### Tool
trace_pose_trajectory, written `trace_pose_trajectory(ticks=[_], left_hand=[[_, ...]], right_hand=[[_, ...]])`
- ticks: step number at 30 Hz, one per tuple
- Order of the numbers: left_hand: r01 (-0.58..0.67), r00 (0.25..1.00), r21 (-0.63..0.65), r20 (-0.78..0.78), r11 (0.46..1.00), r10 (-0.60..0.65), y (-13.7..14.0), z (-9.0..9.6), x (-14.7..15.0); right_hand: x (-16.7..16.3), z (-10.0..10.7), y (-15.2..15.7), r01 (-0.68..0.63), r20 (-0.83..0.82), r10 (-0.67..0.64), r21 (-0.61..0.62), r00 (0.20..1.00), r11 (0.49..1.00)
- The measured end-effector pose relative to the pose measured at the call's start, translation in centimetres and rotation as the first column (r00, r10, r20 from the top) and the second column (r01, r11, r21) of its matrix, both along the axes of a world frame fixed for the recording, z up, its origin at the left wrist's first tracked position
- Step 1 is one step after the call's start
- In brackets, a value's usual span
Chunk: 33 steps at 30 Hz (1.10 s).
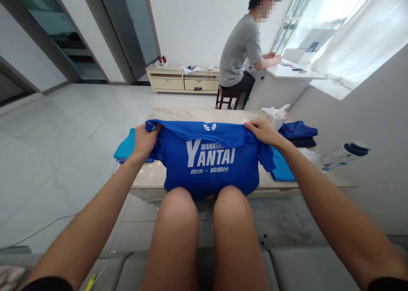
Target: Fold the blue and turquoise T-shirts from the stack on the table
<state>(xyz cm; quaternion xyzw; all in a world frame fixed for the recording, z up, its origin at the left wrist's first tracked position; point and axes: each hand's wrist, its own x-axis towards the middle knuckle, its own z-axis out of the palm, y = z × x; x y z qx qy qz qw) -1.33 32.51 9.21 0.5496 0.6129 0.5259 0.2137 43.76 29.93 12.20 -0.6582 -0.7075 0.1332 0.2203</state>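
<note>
A dark blue T-shirt [210,167] with white "YANTAI" lettering is stretched between my two hands above the low table, its lower part hanging near my knees. My left hand [147,141] is closed around bunched cloth at its left upper edge. At the right upper edge, my right hand [262,131] pinches the fabric between thumb and fingers. The top of the shirt folds over toward me, with a white logo on the folded flap. Light blue folded cloth [125,146] lies beside my left hand, and another light blue piece [283,165] lies below my right forearm.
The pale low table [146,176] also bears a dark blue folded pile [298,133], a white plastic bag [276,115] and a clear bottle [344,155] at the right. Beyond, a person [237,52] sits on a stool at a white desk. A low cabinet [167,83] lines the wall.
</note>
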Motion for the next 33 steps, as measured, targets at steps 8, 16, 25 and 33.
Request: trace_pose_trajectory(ticks=[8, 16, 25, 33], left_hand=[[0.154, 0.687, -0.223, -0.677, 0.963, -0.266, -1.9, -16.1, 3.7], [0.186, 0.598, -0.365, -0.694, 0.912, -0.400, -4.9, -19.0, 4.6], [0.110, 0.570, -0.359, -0.741, 0.927, -0.355, -4.0, -20.4, 4.9], [0.084, 0.552, -0.409, -0.740, 0.909, -0.384, 1.1, -20.0, 5.5]], right_hand=[[-5.1, -17.2, -3.9, 0.069, 0.295, -0.086, 0.070, 0.952, 0.995], [-5.8, -22.4, -6.8, -0.180, 0.136, 0.174, 0.036, 0.975, 0.983], [-7.1, -24.9, -5.1, 0.083, 0.241, -0.080, -0.003, 0.967, 0.997], [-6.2, -24.7, -1.2, 0.102, 0.273, -0.089, -0.034, 0.958, 0.994]])
